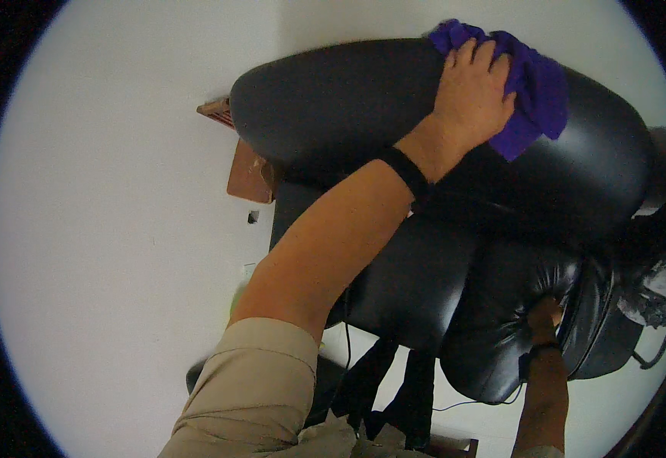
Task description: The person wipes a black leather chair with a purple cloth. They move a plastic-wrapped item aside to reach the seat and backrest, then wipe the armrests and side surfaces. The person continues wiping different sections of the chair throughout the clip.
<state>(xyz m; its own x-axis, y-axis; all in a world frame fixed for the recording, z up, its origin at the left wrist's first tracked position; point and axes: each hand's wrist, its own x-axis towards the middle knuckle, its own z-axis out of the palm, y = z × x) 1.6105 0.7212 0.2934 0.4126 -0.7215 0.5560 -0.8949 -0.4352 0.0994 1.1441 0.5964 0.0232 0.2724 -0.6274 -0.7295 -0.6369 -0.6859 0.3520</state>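
A crumpled purple cloth lies over the top of a black leather-like backrest. My left hand holds the cloth against the backrest's upper edge, fingers spread over it and palm down. A black band circles that wrist. Lower right, my right hand presses into a shiny black seat cushion, which creases around it. The right fingers are dim and partly sunk in the folds, so their shape is unclear. A dark band with a small device is on the right wrist.
Behind the backrest is a pale wall. A brown wooden piece juts out at the backrest's left end. A thin black cable hangs below the seat. At right are a crumpled grey-white thing and a curved dark tube.
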